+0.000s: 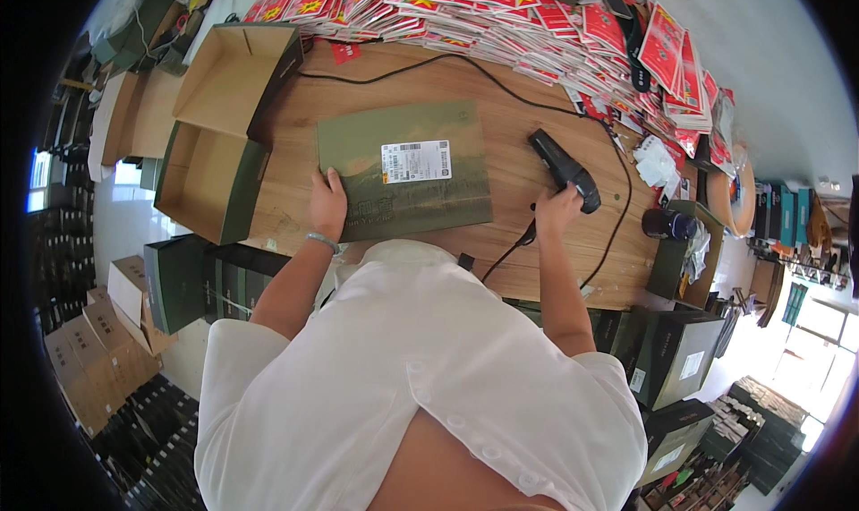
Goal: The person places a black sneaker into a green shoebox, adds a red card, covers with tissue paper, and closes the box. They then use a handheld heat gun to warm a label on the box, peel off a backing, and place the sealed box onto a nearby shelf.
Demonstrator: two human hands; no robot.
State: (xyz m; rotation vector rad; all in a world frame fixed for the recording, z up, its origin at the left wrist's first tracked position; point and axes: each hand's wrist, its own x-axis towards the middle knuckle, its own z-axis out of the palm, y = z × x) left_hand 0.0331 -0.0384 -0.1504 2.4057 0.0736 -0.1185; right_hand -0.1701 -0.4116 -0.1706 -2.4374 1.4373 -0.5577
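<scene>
Your left hand (328, 208) is touching the left edge of the flat green box (412, 131), thumb lying on top; cannot tell whether its fingers are gripping. Your right hand (558, 211) is gripping the black hair dryer (562, 164), right of the box. The box is lying on the wooden table (510, 171), white label (417, 162) facing up

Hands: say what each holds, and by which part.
Right hand: hair dryer, by its handle. Left hand: touches the left edge of the green box; grip unclear.
</scene>
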